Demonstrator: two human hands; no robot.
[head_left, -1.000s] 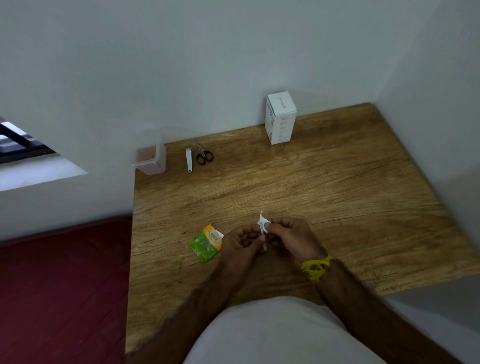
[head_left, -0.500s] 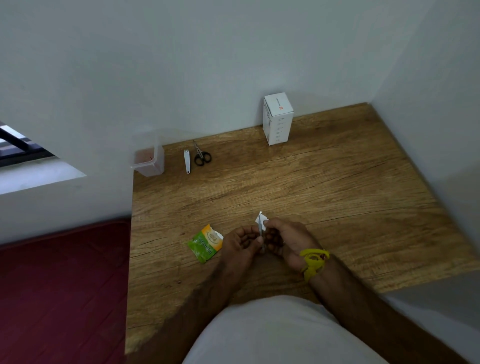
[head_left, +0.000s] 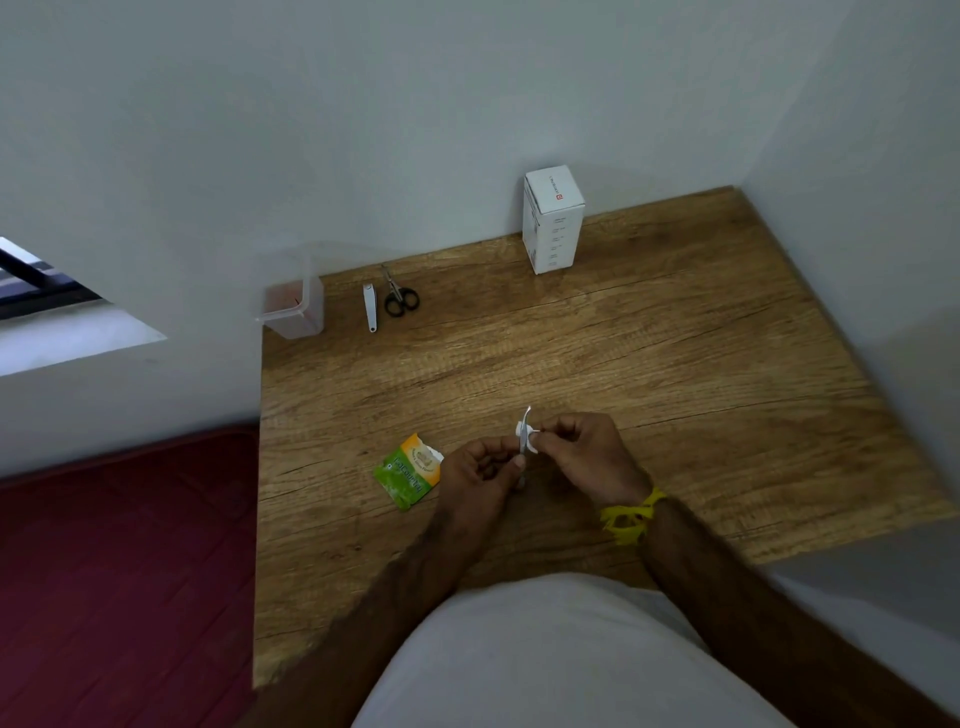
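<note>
Head view, looking down on a wood-grain desk (head_left: 649, 364) set into a corner of the room, with pale grey walls along its far and right edges. Both hands meet just above the near middle of the desk. The left hand (head_left: 480, 467) has its fingers curled and pinches a thin silvery stick (head_left: 524, 423), held nearly upright with its upper tip rising above the fingers. The right hand (head_left: 582, 452) is likewise curled, and its thumb and forefinger pinch a small white scrap (head_left: 531, 442) that lies against the stick's shaft. Whether the scrap is wrapped round the stick cannot be told. A yellow thread band (head_left: 628, 514) circles the right wrist.

Just left of the left hand, flat on the desk, lies a green sachet (head_left: 409, 472) with a torn upper edge. Along the far wall, from left to right: a clear plastic container (head_left: 293, 309) at the desk's left corner, a slim white-and-silver clipper (head_left: 370, 307), small black-handled scissors (head_left: 400, 300) just beside it, and, well apart to the right, an upright white box (head_left: 553, 228) touching the wall.

Left of the desk, a dark red mattress (head_left: 124, 571) lies lower down. Above it, a window (head_left: 36, 280) with a white sill opens in the left wall. A white garment (head_left: 561, 654) fills the lower foreground.
</note>
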